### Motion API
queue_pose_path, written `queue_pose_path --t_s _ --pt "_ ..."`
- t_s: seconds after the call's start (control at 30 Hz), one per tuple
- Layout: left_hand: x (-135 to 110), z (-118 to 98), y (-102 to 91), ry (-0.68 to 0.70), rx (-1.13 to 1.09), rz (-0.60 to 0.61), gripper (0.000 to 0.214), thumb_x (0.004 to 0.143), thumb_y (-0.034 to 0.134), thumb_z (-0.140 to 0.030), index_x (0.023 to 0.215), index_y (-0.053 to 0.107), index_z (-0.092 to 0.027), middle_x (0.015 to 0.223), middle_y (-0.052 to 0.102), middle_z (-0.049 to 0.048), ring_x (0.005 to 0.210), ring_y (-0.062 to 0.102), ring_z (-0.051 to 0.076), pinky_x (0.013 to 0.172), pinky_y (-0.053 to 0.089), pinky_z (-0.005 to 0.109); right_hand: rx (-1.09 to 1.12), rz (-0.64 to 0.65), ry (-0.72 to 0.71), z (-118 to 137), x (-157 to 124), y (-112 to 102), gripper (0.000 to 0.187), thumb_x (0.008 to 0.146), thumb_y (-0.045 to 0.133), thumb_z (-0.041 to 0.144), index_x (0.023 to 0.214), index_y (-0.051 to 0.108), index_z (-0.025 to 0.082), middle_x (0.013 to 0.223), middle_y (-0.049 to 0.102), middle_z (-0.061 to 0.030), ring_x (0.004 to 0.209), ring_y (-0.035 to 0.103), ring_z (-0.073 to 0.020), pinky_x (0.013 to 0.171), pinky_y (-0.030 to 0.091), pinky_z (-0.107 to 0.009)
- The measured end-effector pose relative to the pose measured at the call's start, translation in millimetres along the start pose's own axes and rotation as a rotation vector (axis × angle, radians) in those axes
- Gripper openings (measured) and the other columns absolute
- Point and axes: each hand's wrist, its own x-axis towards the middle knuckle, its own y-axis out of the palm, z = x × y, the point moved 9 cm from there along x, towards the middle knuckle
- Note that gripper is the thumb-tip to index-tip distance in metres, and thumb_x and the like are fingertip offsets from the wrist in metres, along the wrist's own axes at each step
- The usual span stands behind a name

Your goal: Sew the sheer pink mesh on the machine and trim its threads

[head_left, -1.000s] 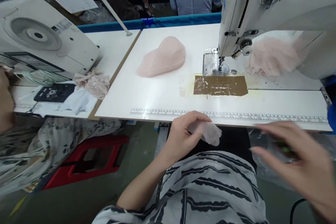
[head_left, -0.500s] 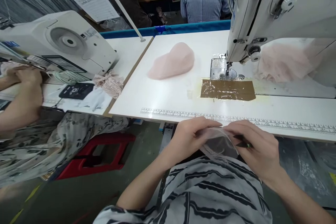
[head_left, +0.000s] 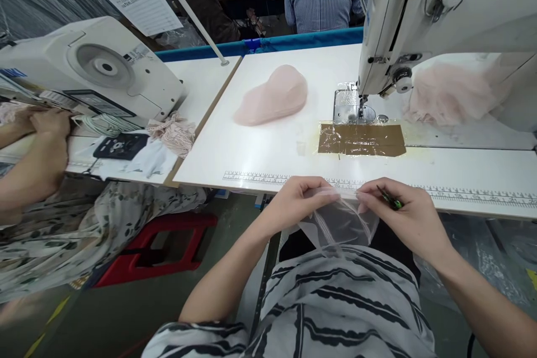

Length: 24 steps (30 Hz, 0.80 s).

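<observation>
In the head view, the right hand, which a second ago was a blur at lower right, well apart from the work, is now at lower centre beside the left hand. The sheer cloth, then a small bunch in the left hand alone, now hangs spread between the two, with pale seam-like lines running down it. On the white tabletop, the flat pink piece at upper centre lies as it did.

Both hands meet the cloth along its top edge, near the front edge of the tabletop, knuckles up and forearms coming in from below. The left hand's grip is narrow, thumb laid over the cloth against the bent fingers. The right thumb and forefinger are pinched together at the cloth's other end, while a small dark-and-green tool (its exact kind is hard to make out) sits tucked in the same hand. The cloth hangs at lower centre, in front of the striped shirt.

At lower right, below the tabletop, is crumpled clear plastic; whether it is a bag holding anything cannot be told. Gathered pink fabric lies at upper right under the sewing machine.
</observation>
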Motion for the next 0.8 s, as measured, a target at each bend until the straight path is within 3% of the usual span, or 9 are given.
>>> queue_pose_path --t_s 0.1,0.2,0.4,0.43,0.53,0.6,0.63,0.7,0.8 --pt "19.7 -18.7 -5.8 0.060 0.145 0.074 0.030 0.089 0.055 -0.042 0.078 0.067 -0.017 0.058 0.049 -0.0024 0.047 0.038 0.007 0.044 0.030 0.020 -0.107 0.029 -0.015 -3.1 7.3 -0.3 0.016 0.090 0.057 0.037 0.095 0.064 0.024 0.067 0.068 0.0008 0.060 0.062 -0.0159 0.055 0.047 -0.025" --pt "56.3 -37.1 -9.8 0.132 0.404 0.156 0.028 0.087 0.055 -0.039 0.075 0.068 -0.017 0.053 0.043 -0.0030 0.043 0.034 0.008 0.042 0.026 0.021 -0.445 0.007 -0.077 -8.6 19.9 -13.1 0.023 0.090 0.056 0.036 0.110 0.060 0.025 0.075 0.069 0.0005 0.057 0.061 -0.0160 0.050 0.044 -0.026" --pt "134.6 -47.1 -14.3 0.119 0.661 0.261 0.030 0.078 0.061 -0.035 0.054 0.060 -0.018 0.051 0.050 0.0003 0.039 0.040 0.010 0.037 0.025 0.023 -1.091 -0.343 -0.190 -30.4 22.7 -110.3 0.031 0.093 0.050 0.037 0.120 0.056 0.025 0.101 0.068 -0.0069 0.065 0.063 -0.0214 0.037 0.035 -0.026" --pt "142.7 -48.0 -14.3 0.128 0.666 0.274 0.030 0.078 0.060 -0.035 0.053 0.060 -0.018 0.050 0.052 0.0009 0.038 0.041 0.010 0.037 0.026 0.023 -1.125 -0.332 -0.189 -37.4 20.9 -125.4 0.031 0.092 0.052 0.037 0.120 0.057 0.025 0.103 0.067 -0.0081 0.063 0.063 -0.0213 0.036 0.035 -0.027" --pt "160.4 -48.0 -16.7 0.153 0.703 0.276 0.035 0.076 0.061 -0.038 0.048 0.054 -0.019 0.049 0.055 0.0013 0.038 0.044 0.011 0.038 0.027 0.024 -1.249 -0.331 -0.224 -42.9 17.1 -155.3 0.029 0.092 0.050 0.028 0.119 0.059 0.022 0.110 0.064 -0.0144 0.087 0.064 -0.0356 0.058 0.049 -0.041" --pt "170.2 -46.3 -21.5 0.146 0.747 0.235 0.036 0.072 0.066 -0.039 0.047 0.049 -0.019 0.048 0.055 0.0004 0.037 0.044 0.011 0.039 0.027 0.024 -1.285 -0.332 -0.287 -32.8 21.6 -152.0 0.031 0.092 0.050 0.023 0.122 0.057 0.022 0.119 0.061 -0.0169 0.106 0.056 -0.0441 0.076 0.047 -0.054" --pt "174.6 -46.2 -24.2 0.145 0.776 0.209 0.036 0.070 0.068 -0.040 0.048 0.049 -0.019 0.049 0.055 -0.0001 0.037 0.043 0.011 0.040 0.027 0.024 -1.220 -0.334 -0.361 -22.3 25.7 -142.4 0.033 0.091 0.050 0.019 0.123 0.056 0.022 0.119 0.062 -0.0153 0.106 0.057 -0.0409 0.079 0.047 -0.054" --pt "181.3 -48.2 -29.0 0.153 0.842 0.164 0.035 0.069 0.069 -0.043 0.051 0.050 -0.020 0.050 0.056 -0.0005 0.039 0.044 0.012 0.042 0.029 0.025 -1.027 -0.224 -0.560 0.4 38.5 -105.4 0.039 0.089 0.053 0.012 0.126 0.054 0.024 0.115 0.066 -0.0091 0.103 0.061 -0.0299 0.085 0.050 -0.047" --pt "182.4 -56.1 -36.5 0.168 0.943 0.108 0.031 0.068 0.070 -0.049 0.065 0.058 -0.020 0.059 0.060 -0.0002 0.047 0.050 0.014 0.046 0.033 0.025 -1.060 0.030 -0.743 16.2 65.5 -38.9 0.043 0.089 0.047 0.003 0.129 0.055 0.017 0.125 0.063 -0.0081 0.113 0.058 -0.0254 0.091 0.048 -0.044"
